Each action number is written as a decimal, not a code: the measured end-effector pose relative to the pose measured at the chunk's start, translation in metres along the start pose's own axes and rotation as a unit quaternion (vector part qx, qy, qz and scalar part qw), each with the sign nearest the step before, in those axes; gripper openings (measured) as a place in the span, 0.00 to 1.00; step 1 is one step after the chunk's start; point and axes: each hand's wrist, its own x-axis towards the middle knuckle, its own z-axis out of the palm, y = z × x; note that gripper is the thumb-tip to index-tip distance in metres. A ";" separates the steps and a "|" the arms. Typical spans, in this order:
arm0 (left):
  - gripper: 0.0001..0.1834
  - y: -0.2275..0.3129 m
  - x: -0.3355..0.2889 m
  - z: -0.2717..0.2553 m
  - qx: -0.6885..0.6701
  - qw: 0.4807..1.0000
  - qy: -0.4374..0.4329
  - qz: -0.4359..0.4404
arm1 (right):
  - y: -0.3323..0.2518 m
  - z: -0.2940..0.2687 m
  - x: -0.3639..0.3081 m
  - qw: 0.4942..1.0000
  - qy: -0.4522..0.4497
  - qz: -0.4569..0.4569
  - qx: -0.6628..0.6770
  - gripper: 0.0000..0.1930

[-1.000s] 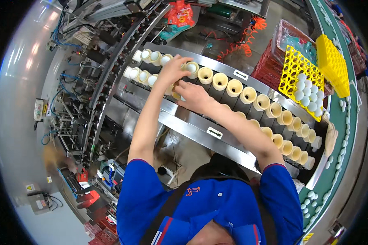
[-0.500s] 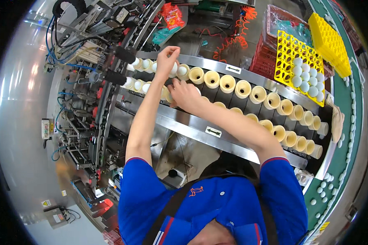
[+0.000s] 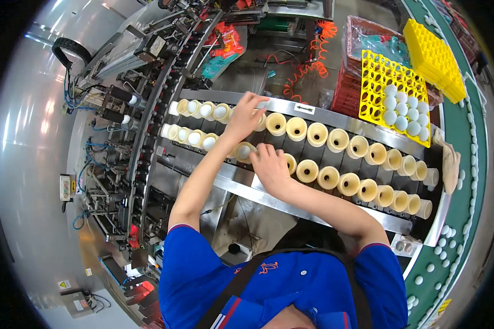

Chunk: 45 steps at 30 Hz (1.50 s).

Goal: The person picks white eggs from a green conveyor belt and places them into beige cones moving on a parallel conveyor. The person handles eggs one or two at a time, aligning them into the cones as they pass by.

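Observation:
Two rows of cream-coloured cups [image 3: 317, 133] run across a metal conveyor, and pale eggs [image 3: 206, 110] sit in the cups at its left part. My left hand [image 3: 246, 116] reaches over the far row with its fingers apart, hiding a cup or two. Over the near row, my right hand [image 3: 271, 169] has its fingers bent and a little apart. Its fingertips are beside a cup with an egg [image 3: 243, 152] in it. I see no egg clearly in either hand. Cups farther right show dark holes in their bottoms.
A yellow egg tray [image 3: 374, 90] partly filled with eggs is at the right, by stacked yellow trays [image 3: 433, 60] and a red crate [image 3: 346, 90]. A green belt [image 3: 422, 293] carries eggs along the right side. Machinery with black cylinders [image 3: 113, 115] stands at the left.
Both hands have moved right along the rows. My left hand's fingers have come down from a raised, closed pose to the cups. The black cylinders have drawn back left from the cups.

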 end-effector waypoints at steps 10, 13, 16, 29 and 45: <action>0.08 0.169 0.029 0.062 -0.213 0.974 0.044 -0.068 | 0.034 -0.050 -0.102 0.979 0.134 -0.084 0.130 0.11; 0.09 0.266 0.056 0.112 -0.281 0.956 -0.039 -0.077 | 0.081 -0.115 -0.197 0.964 0.117 -0.200 0.134 0.11; 0.09 0.376 0.067 0.179 -0.367 0.919 -0.147 0.012 | 0.122 -0.178 -0.304 0.962 0.156 -0.160 0.156 0.12; 0.42 0.678 0.055 0.621 -0.085 0.844 -0.529 0.028 | 0.440 -0.301 -0.752 0.841 0.024 0.514 -0.166 0.32; 0.37 0.720 0.010 0.752 -0.074 0.942 -0.314 -0.090 | 0.498 -0.313 -0.848 0.641 0.168 0.749 -0.005 0.22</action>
